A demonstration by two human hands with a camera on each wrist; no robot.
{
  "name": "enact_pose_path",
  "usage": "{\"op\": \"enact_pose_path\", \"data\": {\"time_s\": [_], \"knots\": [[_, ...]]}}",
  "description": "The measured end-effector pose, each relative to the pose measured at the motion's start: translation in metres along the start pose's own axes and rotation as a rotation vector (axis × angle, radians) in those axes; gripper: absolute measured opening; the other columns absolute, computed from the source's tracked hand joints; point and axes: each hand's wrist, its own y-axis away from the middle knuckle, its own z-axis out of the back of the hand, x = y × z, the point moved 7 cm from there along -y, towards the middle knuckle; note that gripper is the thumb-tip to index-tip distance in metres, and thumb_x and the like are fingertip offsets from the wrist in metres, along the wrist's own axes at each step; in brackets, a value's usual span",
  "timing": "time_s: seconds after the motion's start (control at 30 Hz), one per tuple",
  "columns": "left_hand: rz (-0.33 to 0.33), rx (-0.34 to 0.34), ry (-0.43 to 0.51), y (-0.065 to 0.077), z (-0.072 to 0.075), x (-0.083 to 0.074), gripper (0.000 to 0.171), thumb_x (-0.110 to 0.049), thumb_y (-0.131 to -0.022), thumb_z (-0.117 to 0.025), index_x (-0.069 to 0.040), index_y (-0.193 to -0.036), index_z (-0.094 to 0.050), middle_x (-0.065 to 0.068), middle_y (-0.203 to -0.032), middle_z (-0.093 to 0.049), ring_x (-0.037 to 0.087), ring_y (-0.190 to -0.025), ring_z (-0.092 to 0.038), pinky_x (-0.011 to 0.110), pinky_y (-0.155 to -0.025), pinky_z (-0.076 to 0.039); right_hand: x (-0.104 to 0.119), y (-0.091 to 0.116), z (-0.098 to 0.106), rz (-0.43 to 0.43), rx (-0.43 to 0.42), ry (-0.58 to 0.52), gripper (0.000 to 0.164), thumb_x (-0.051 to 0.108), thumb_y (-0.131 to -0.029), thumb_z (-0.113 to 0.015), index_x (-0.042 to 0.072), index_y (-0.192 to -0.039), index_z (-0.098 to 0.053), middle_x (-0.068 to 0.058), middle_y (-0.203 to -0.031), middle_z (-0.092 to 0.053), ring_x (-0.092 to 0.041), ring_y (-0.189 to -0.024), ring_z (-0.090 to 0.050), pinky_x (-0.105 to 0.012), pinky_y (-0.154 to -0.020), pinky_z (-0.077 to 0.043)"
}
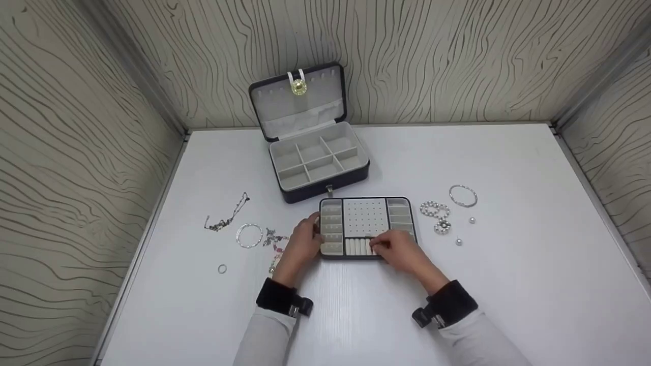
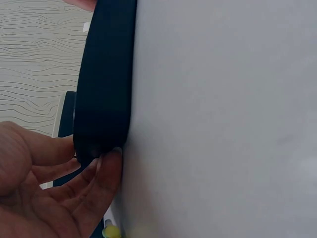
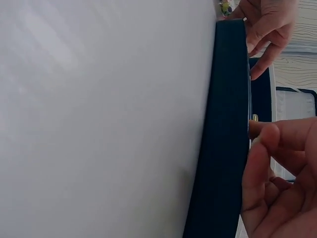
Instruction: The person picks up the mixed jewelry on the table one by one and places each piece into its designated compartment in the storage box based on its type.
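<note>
Grips the left end of a dark-edged jewelry tray [image 1: 344, 218] with the left hand [image 1: 303, 239], clamping the corner between digits above and along the lower edge in the left wrist view. Reaches over the front of the same tray with the right hand [image 1: 399, 249], bringing curled thumb and forefinger together at a row of white ring rolls [image 1: 360, 247], partly covered from above. Shows a tiny pale spot between those fingertips in the right wrist view; cannot tell a fingernail from a held piece there.

Works with the tray flat on a white table [image 1: 508, 295], just in front of one open jewelry box [image 1: 305, 194] with six compartments and one round gold ornament [image 1: 299, 87] on the lid's white strap. Includes within the tray one pad [image 1: 366, 218] pierced by rows of small holes.

Counts on the left: one dark chain [image 1: 224, 222], one bangle [image 1: 238, 236], one small ring [image 1: 222, 265] and, beside the left wrist, a partly hidden pink-beaded string [image 1: 277, 249]. Counts on the right: one pearl bracelet [image 1: 443, 226] with a flower-shaped cluster, one second bangle [image 1: 464, 205] and two single pearls [image 1: 459, 242]. Wears two black wristbands [image 1: 451, 304], one per wrist, over pale sleeves.
</note>
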Motion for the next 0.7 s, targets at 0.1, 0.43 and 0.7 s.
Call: {"op": "enact_pose_path", "data": {"time_s": [0.1, 0.43, 0.7], "knots": [[0.001, 0.0, 0.003, 0.0, 0.0, 0.0, 0.061, 0.007, -0.083, -0.057, 0.004, -0.143, -0.044, 0.012, -0.097, -0.058, 0.025, -0.088, -0.055, 0.043, -0.083, -0.049, 0.0, 0.001, 0.003, 0.031, 0.024, -0.061, 0.014, 0.002, -0.088, -0.066, 0.006, -0.096, -0.075, -0.006, -0.094, -0.069, -0.013, -0.071, -0.057, -0.031, -0.063, -0.05], [0.0, 0.009, 0.034, 0.001, 0.0, 0.0, 0.061, 0.007, -0.085, -0.057, 0.004, -0.144, -0.042, 0.012, -0.098, -0.058, 0.024, -0.089, -0.056, 0.042, -0.083, -0.049, -0.031, 0.01, 0.041, -0.061, -0.123, -0.164, 0.013, 0.003, -0.089, -0.064, 0.003, -0.099, -0.073, -0.003, -0.083, -0.065, -0.017, -0.067, -0.057, -0.029, -0.057, -0.049], [-0.003, 0.001, 0.021, -0.001, -0.001, 0.001, 0.06, 0.006, -0.085, -0.058, 0.004, -0.143, -0.043, 0.012, -0.099, -0.058, 0.024, -0.09, -0.056, 0.042, -0.084, -0.049, -0.06, 0.014, 0.063, -0.154, -0.261, -0.154, 0.018, 0.003, -0.09, -0.063, -0.002, -0.107, -0.069, -0.009, -0.088, -0.061, -0.017, -0.071, -0.056, -0.025, -0.055, -0.046]]}}
